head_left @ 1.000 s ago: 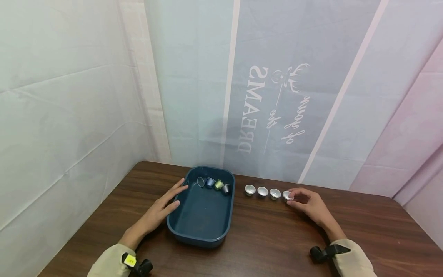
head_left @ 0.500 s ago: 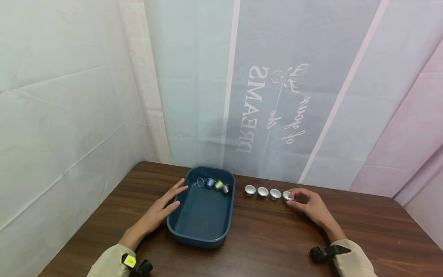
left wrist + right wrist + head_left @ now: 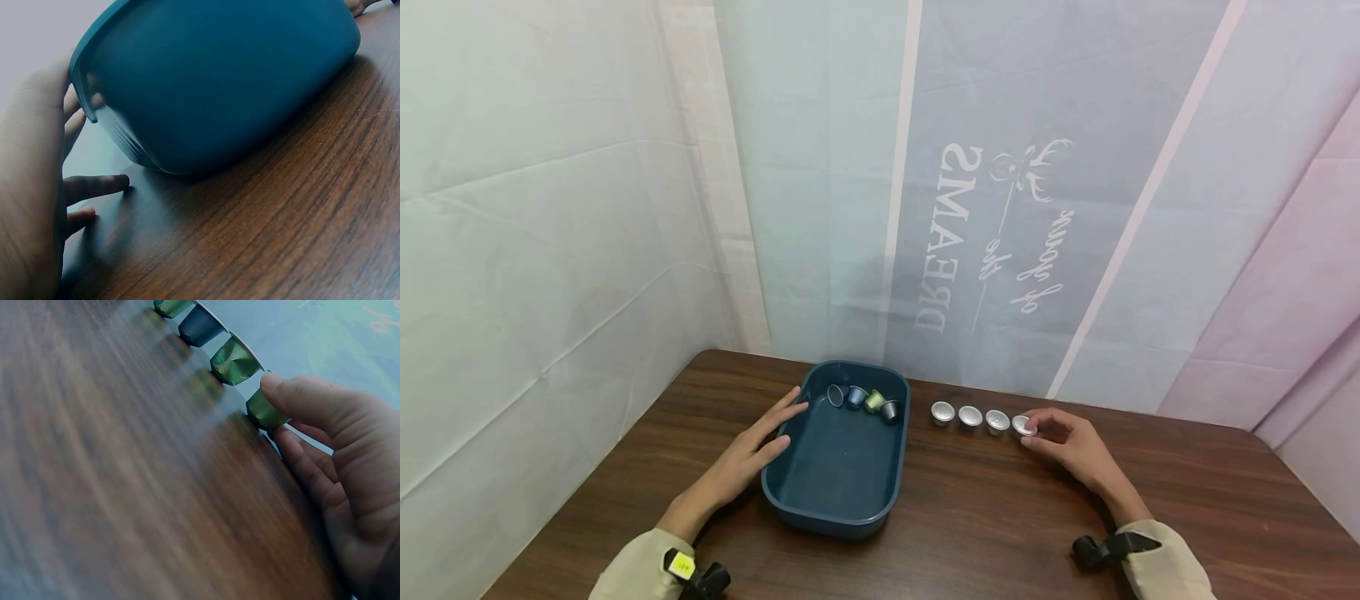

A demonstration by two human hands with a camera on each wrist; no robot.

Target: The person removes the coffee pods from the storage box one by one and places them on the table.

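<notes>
My right hand (image 3: pixel 1069 442) pinches the rightmost coffee capsule (image 3: pixel 262 412) of a row, thumb on one side and fingers on the other. That capsule is green and stands on the table with its silver lid (image 3: pixel 1022 425) up. To its left stand a green capsule (image 3: pixel 234 361), a dark blue-grey capsule (image 3: pixel 201 327) and another green capsule (image 3: pixel 172 306), lids also up. My left hand (image 3: pixel 745 458) rests at the left side of a blue bin (image 3: pixel 831 521), fingers fairly straight by its rim. In the left wrist view, some fingertips (image 3: pixel 119 182) touch the table.
Inside the bin, at its far end, lie a capsule showing its round end (image 3: pixel 836 395), a blue capsule (image 3: pixel 856 396), a light green capsule (image 3: pixel 874 401) and a dark capsule (image 3: pixel 890 410). A printed curtain (image 3: pixel 820 250) hangs behind the wooden table (image 3: pixel 970 533).
</notes>
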